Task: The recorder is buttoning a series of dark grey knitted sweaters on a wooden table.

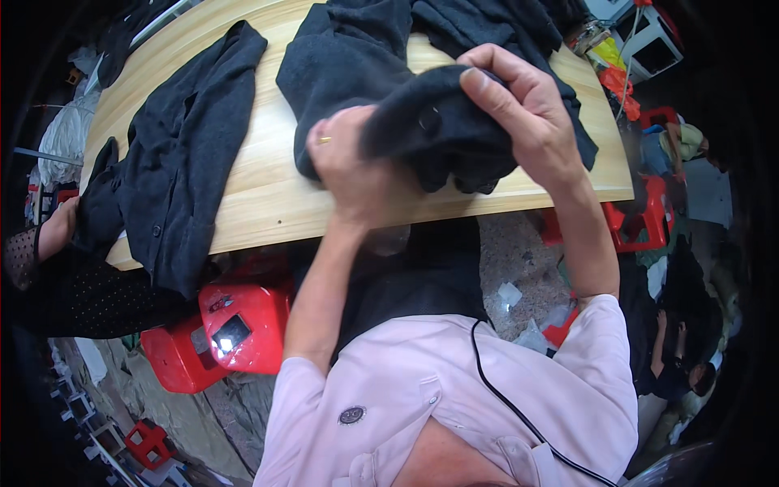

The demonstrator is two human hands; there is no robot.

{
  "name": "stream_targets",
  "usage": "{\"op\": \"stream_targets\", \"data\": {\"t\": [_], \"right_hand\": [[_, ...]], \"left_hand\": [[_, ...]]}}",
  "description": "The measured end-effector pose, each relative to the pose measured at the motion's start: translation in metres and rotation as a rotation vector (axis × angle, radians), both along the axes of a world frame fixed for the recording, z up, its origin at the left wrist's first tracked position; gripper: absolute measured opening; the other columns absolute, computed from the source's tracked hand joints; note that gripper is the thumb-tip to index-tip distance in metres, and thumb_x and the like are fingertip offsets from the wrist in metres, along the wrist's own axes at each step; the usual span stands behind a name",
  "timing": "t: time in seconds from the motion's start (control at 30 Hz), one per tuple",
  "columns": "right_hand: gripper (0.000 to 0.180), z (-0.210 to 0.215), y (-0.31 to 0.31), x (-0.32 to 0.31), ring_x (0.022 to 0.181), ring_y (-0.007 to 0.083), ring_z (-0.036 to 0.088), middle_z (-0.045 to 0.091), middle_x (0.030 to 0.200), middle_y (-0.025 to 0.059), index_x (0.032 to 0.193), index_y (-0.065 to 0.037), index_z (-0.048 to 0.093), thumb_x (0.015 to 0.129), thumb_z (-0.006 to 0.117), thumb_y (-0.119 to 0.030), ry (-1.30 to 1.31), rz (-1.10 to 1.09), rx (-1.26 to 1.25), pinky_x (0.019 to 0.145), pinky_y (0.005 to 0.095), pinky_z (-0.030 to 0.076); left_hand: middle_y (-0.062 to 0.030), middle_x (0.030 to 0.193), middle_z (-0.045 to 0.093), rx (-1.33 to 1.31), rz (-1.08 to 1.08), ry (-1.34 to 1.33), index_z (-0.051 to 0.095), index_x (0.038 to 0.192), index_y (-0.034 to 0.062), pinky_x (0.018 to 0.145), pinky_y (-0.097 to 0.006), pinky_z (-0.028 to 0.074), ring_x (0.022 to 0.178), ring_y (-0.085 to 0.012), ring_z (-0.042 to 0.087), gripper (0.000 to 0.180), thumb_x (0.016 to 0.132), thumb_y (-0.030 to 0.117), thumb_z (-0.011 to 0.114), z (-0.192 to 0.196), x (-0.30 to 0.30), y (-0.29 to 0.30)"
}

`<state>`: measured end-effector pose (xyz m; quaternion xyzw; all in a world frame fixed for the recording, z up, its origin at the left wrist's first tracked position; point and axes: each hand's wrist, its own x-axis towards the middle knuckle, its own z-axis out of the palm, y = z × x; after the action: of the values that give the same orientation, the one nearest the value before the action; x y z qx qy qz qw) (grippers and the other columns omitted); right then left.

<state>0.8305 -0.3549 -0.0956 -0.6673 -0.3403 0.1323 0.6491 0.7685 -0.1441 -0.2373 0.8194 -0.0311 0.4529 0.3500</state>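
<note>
Both my hands are on a dark charcoal cardigan (442,134), bunched and lifted over the near edge of the wooden table (264,203). A dark button shows on the raised part. My right hand (535,122) pinches the upper right edge of the cloth, thumb on top and fingers behind. My left hand (349,166), with a ring on one finger, is partly blurred and curls around the cloth at the left; some of its fingers are hidden. The rest of the dark cloth spreads away across the tabletop.
Another charcoal buttoned cardigan (182,138) lies at the left, where a co-worker's hand (61,227) touches it. More dark cloth (487,28) covers the far side. Red stools (251,325) stand below left, a phone (230,333) on one. A red stool (649,215) and other people are at right.
</note>
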Motion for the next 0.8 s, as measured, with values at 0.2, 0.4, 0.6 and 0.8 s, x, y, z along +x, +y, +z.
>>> {"op": "stream_targets", "data": {"t": [0.2,0.4,0.6,0.8], "right_hand": [[0.084,0.001,-0.059,0.014,0.111,0.0212,0.073,0.071,0.114,0.0089,0.147,-0.008,0.058,0.078,0.102,-0.029,-0.186,0.066,-0.4,0.103,0.0324,0.058],[0.048,-0.009,-0.076,0.003,0.105,0.0268,0.077,0.074,0.109,0.0132,0.124,-0.002,0.068,0.08,0.068,0.018,-0.613,-0.258,-0.533,0.091,0.04,0.059],[0.042,0.05,-0.093,-0.094,0.088,0.0202,0.063,0.065,0.097,0.0078,0.12,0.002,0.067,0.1,0.082,-0.032,-0.883,-0.661,-0.125,0.084,0.0366,0.053],[0.041,0.036,-0.075,-0.113,0.062,0.0152,0.057,0.067,0.074,0.003,0.097,-0.003,0.072,0.07,0.098,-0.022,-0.816,-0.508,-0.01,0.06,0.0327,0.042]], "left_hand": [[-0.0056,0.112,0.077,-0.416,-0.101,0.083,0.073,0.122,-0.0044,0.101,-0.029,0.056,0.106,-0.0144,0.072,0.029,0.097,-0.014,0.06,0.024,-0.032,0.076],[-0.0067,0.099,0.072,-0.075,0.309,-0.12,0.075,0.11,0.0036,0.092,-0.039,0.054,0.096,-0.0229,0.07,0.018,0.093,0.003,0.077,0.019,-0.027,0.099],[-0.0044,0.087,0.059,-0.289,0.456,0.045,0.057,0.097,0.0074,0.069,-0.037,0.048,0.079,-0.016,0.058,0.034,0.097,0.031,0.083,-0.078,-0.019,0.123],[-0.0078,0.089,0.066,-0.618,0.021,0.073,0.065,0.102,0.0055,0.07,-0.04,0.052,0.075,-0.0196,0.058,0.024,0.104,0.028,0.075,-0.076,0.01,0.155]]}}
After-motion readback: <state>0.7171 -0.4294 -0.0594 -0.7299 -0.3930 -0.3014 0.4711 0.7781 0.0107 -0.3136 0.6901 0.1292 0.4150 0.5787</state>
